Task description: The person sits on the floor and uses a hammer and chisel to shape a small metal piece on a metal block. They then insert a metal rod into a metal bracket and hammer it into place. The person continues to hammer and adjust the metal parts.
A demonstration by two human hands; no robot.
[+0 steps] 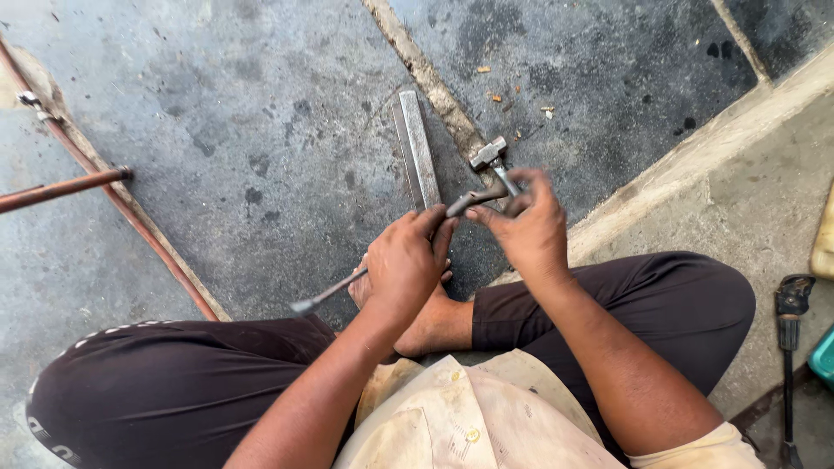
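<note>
Fingers (434, 227) of the left hand (404, 265) curl tight round a thin metal rod (330, 293), while the right hand (530, 230) pinches a small hammer (493, 167) just right of a flat steel bar (417, 149) lying farther off on the concrete floor (243, 122).

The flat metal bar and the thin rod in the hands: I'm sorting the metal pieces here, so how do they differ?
The flat metal bar is broad and straight; the thin rod is slender, with a bend near its upper end. The bar lies untouched on the concrete floor; the rod is gripped by the left hand, with the right hand at its upper end. The bar looks pale grey, the rod darker. Both appear to be worn metal.
</note>
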